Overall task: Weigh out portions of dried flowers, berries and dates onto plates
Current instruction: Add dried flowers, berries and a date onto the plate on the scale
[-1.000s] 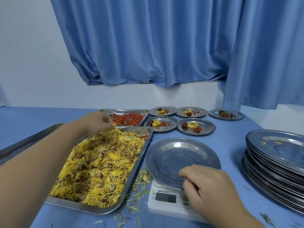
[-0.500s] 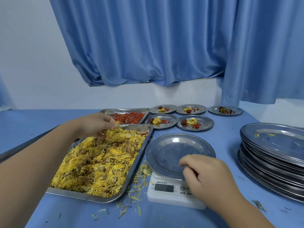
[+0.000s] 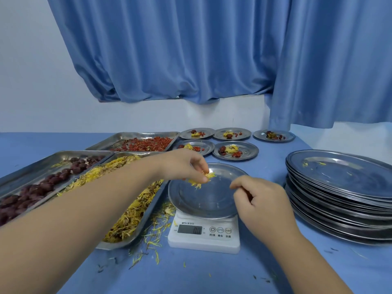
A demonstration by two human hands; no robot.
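Left hand [image 3: 186, 166] now over plate [image 3: 203, 200] on scale [image 3: 203, 238] — pinches dried flowers [image 3: 210, 175] at 11 o'clock; right hand [image 3: 261, 200] at 3 o'clock — loosely curled, empty.

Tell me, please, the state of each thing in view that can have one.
left hand: pinches dried flowers above scale plate.
right hand: curled beside plate; hold unclear.
scale plate: on scale, empty.
scale: on; reading blurred.
flower tray: well filled.
five far plates: portioned.
plate stack: unused.

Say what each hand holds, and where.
Left hand pinches a tuft of dried flowers by its top, over the plate. Right hand curls by the plate's rim; hold unclear.
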